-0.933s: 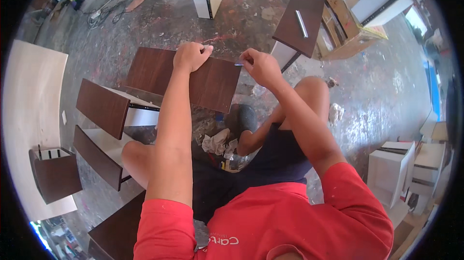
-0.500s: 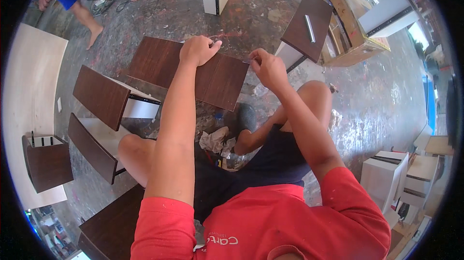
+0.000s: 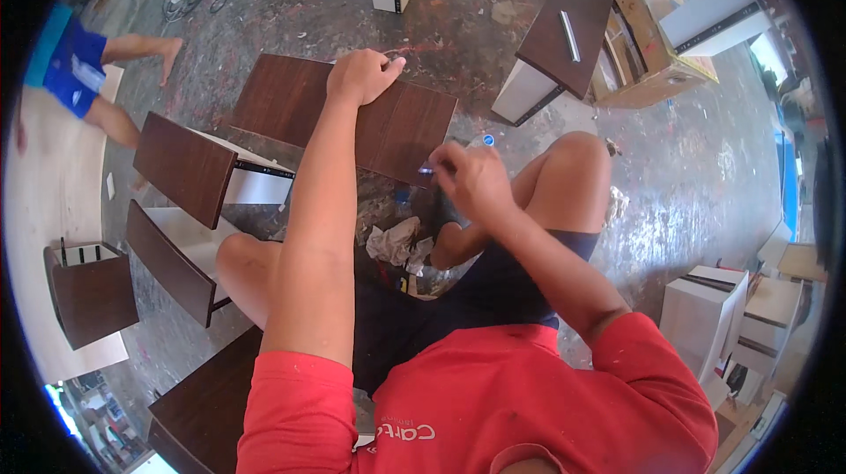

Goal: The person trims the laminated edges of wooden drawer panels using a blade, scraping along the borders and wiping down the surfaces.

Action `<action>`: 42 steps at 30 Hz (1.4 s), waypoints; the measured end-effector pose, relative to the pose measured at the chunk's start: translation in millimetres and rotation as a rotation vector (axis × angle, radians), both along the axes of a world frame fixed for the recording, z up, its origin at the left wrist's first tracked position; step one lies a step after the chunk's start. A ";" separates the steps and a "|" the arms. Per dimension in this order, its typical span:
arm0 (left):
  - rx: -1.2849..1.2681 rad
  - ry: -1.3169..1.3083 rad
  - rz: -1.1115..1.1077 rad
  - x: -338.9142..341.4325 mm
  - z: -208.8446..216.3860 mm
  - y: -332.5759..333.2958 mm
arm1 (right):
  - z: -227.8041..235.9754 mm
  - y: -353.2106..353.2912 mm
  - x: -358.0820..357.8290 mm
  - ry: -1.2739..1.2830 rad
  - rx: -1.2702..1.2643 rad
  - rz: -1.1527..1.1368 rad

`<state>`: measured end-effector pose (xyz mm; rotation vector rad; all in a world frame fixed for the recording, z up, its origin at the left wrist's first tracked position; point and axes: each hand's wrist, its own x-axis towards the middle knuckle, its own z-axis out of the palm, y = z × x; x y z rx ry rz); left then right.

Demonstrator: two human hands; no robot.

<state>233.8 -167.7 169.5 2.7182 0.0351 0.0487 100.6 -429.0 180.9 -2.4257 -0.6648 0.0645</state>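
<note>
A dark brown wood-grain panel [image 3: 407,129] lies in front of me, angled with its right side nearer. My left hand [image 3: 359,82] is closed on its far edge, thumb pointing right, with the forearm crossing over the panel. At its near right corner, my right hand [image 3: 471,179] pinches a small, shiny, pale thing [image 3: 426,171] against or very close to the edge. That thing is too small and blurred to name. Crumpled pale paper or cloth [image 3: 395,240] lies on the floor between my legs.
Drawers with dark fronts [image 3: 185,166] stand to the left. A silver metal strip [image 3: 569,36] rests on another dark-fronted drawer [image 3: 564,29] at far right, beside a wooden crate [image 3: 648,51]. White drawer boxes [image 3: 701,311] stand at right. A person in blue shorts [image 3: 75,64] is at far left.
My right hand has moved from the panel's far right corner down to its near right corner. A blue-and-white round thing now shows on the floor. The other person has moved left and nearer.
</note>
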 end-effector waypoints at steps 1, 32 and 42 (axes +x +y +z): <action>0.004 0.005 -0.010 0.3 -1.0 -0.1 | -0.5 2.3 -15.1 -0.047 -0.004 0.041; 0.261 0.043 -0.284 -194.7 14.6 -81.3 | -63.2 -0.6 22.2 0.564 1.149 -0.502; 0.809 0.168 -0.864 -269.2 52.1 58.7 | -64.4 118.7 105.4 0.835 1.163 -0.322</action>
